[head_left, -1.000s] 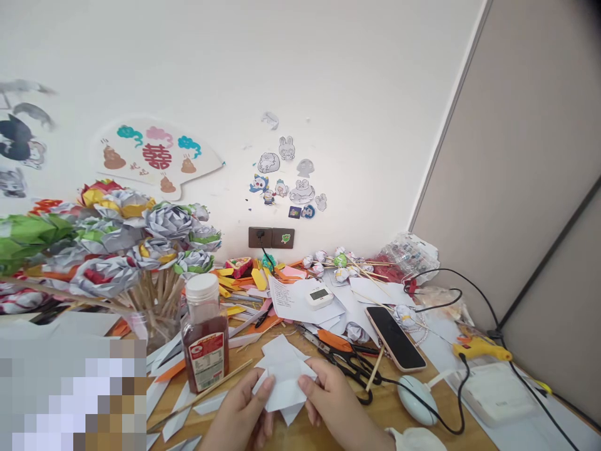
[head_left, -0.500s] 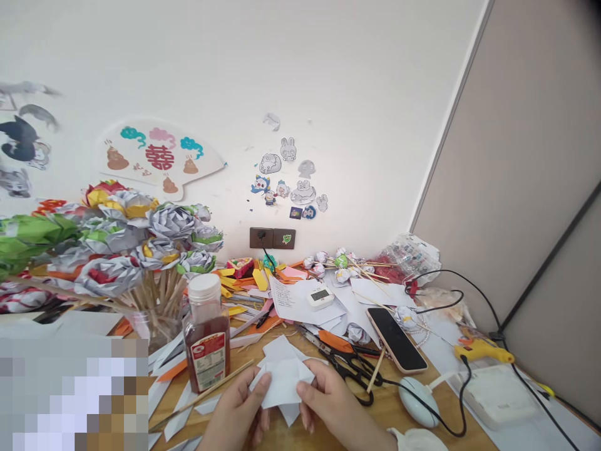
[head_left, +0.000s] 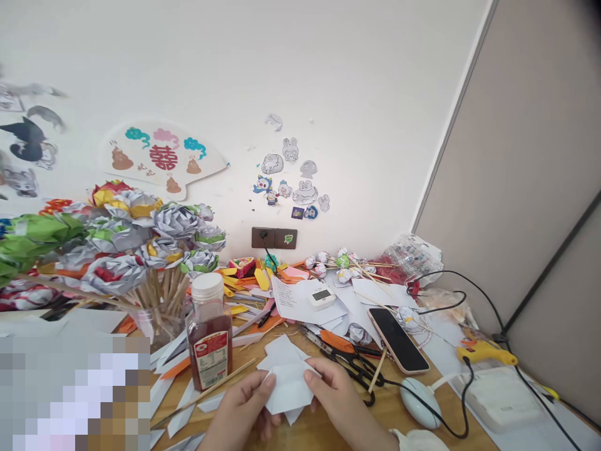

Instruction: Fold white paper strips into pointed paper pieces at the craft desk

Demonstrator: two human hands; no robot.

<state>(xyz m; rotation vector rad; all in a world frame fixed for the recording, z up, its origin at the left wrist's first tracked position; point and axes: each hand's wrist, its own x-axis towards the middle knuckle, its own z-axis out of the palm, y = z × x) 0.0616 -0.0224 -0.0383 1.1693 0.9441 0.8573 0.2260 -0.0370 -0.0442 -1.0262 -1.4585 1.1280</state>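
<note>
Both of my hands hold a folded piece of white paper (head_left: 287, 382) low over the wooden desk (head_left: 389, 410). My left hand (head_left: 244, 410) pinches its left edge with thumb and fingers closed. My right hand (head_left: 340, 401) grips the right edge the same way. A thin wooden skewer (head_left: 206, 391) lies on the desk just left of my left hand. Black-handled scissors (head_left: 350, 363) lie just right of the paper, beside my right hand.
A sauce bottle (head_left: 209, 335) with a white cap stands left of the paper, before a jar of paper flowers (head_left: 141, 250). A phone (head_left: 397, 338), a mouse (head_left: 420, 401), a yellow glue gun (head_left: 488, 354), cables and paper scraps crowd the right side. Walls close the back and right.
My fingers have shifted slightly on the paper and it has turned a little. The view has drifted slightly; nothing else on the desk has moved.
</note>
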